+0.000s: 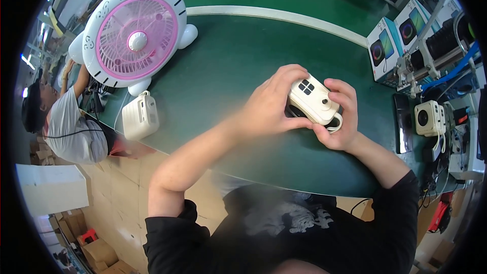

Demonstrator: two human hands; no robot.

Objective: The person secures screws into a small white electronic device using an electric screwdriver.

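Note:
Above the green table (218,81), a small cream-coloured device (314,102) is held between my two hands. Its top face carries a cluster of dark squares and a small dark round spot, and a cord loop hangs at its near right end. My left hand (274,100) wraps the device's left side, fingers over the far edge and thumb along the near edge. On the other side my right hand (342,116) grips the right end, thumb below next to the loop. The underside is mostly hidden; a dark part shows beside my left thumb.
A white-and-pink fan (137,40) stands at the far left, with a ribbed cream device (140,117) near it. Printed boxes (381,50), a metal fixture with blue tubing (449,73), a black slab (403,124) and another cream device (429,118) are on the right. A person (76,127) sits left.

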